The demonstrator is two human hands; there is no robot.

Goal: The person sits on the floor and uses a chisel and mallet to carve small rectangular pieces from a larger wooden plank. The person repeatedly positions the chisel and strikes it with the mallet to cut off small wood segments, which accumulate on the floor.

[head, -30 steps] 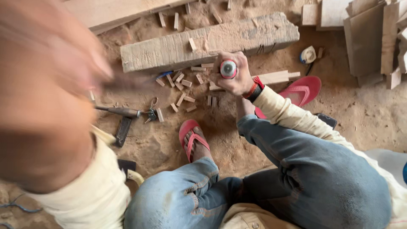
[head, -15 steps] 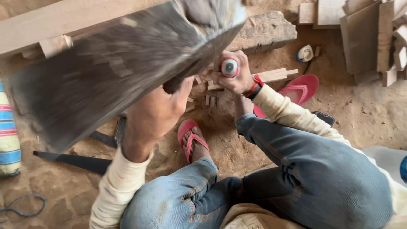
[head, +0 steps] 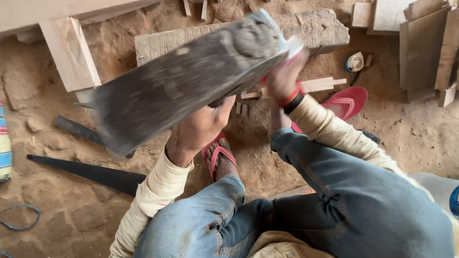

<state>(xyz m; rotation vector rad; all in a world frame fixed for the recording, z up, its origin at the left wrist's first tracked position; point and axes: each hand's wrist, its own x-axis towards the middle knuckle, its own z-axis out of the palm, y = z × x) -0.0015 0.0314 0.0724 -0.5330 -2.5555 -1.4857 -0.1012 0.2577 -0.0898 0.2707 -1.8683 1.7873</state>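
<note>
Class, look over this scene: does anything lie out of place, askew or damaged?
A red sandal lies loose in the dirt, off any foot, while the other foot wears its sandal. Short wood offcuts lie scattered beside the weathered beam. Nothing looks broken.

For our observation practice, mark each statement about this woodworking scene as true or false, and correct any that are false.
1. The left hand grips a dark, weathered wooden board. True.
2. The person is barefoot. False: red flip-flops are worn, one on the foot between the knees.
3. The ground is sandy earth. True.
4. The right hand rests on the knee. False: it is raised at the board's far end, near a long grey timber block.
5. A dark saw blade lies on the ground to the left. True.
6. The trousers are black. False: they are blue jeans.
</note>
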